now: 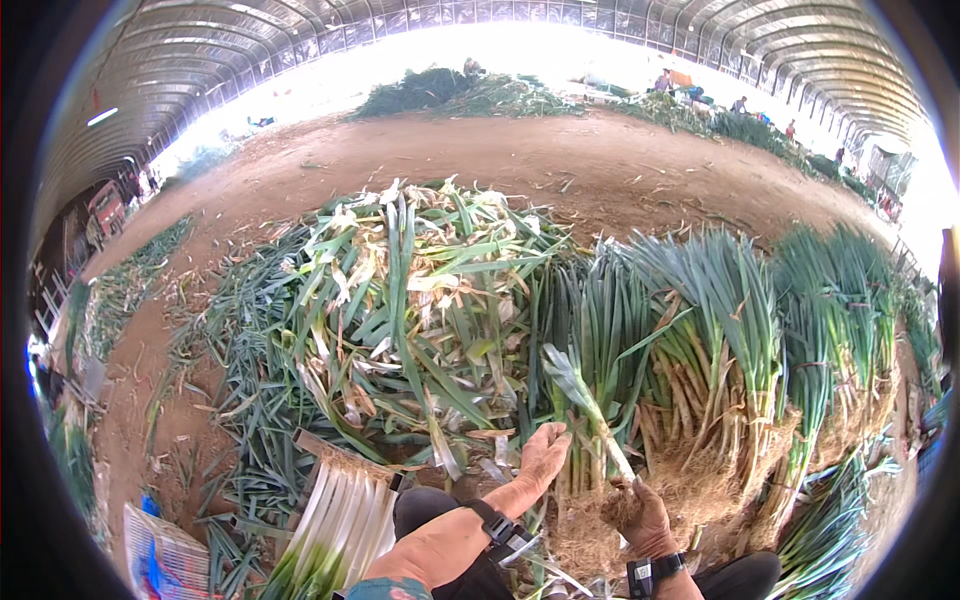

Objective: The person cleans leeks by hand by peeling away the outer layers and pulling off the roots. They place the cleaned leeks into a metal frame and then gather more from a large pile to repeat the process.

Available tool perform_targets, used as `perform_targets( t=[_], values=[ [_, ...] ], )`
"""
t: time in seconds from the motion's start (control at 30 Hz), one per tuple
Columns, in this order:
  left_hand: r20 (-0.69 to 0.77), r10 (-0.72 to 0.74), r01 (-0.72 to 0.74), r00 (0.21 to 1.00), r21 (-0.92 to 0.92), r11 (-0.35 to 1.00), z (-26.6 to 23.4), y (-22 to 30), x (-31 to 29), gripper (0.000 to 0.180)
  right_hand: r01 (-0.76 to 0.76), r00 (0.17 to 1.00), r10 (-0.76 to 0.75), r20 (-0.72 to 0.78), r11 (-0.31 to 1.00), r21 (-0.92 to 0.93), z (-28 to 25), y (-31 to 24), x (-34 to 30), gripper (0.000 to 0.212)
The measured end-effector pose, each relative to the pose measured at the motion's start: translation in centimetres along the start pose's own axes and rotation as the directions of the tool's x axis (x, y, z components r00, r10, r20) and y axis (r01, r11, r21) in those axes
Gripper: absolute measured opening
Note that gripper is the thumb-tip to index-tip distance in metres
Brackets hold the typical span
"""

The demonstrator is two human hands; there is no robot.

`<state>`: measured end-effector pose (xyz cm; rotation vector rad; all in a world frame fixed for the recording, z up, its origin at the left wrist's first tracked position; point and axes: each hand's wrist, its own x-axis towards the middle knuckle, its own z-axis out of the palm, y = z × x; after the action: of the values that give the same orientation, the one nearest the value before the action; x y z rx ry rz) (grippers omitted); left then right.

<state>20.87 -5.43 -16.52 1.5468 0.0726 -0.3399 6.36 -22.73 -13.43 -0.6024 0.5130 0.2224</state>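
Observation:
My right hand [648,520] is closed round the root end of a single leek [598,415]. The leek slants up and left, its pale stem low and its short green top pointing away from me. Just left of its stem is my left hand [545,455], with the fingers curled in; whatever they may hold is hidden. Untrimmed leeks [710,370] with brown, hairy roots stand bunched to the right, behind my right hand. At lower left, stripped leeks [335,510] with clean white stems lie side by side.
A large heap of torn leaves [400,290] spreads ahead and left. A white slatted crate [165,555] sits at the lower left corner. More leeks [825,530] lie at lower right. Far off, green piles [460,95] and several people stand under the arched roof.

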Motion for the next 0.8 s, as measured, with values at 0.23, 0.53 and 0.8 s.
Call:
perform_targets(
  t=[0.23, 0.53, 0.8],
  values=[
    [0.358, -0.430, 0.477, 0.829, -0.052, 0.877, 4.9, -3.7, -2.6, 0.049, -0.016, 0.999, 0.026, 0.031, 0.957, -0.289, 1.1, 4.8, -2.0, 0.031],
    [0.388, -0.413, 0.481, 0.824, -0.094, 0.872, 2.7, -11.0, 3.3, 0.024, 0.249, 0.928, -0.318, 0.195, 0.140, -0.958, 2.2, 6.3, -3.3, 0.034],
    [0.045, -0.419, 0.416, 0.907, 0.063, 0.907, 4.9, -9.7, 5.1, 0.039, 0.261, 0.837, -0.519, 0.174, 0.098, -0.960, 2.7, 7.4, -4.3, 0.027]
  ],
)
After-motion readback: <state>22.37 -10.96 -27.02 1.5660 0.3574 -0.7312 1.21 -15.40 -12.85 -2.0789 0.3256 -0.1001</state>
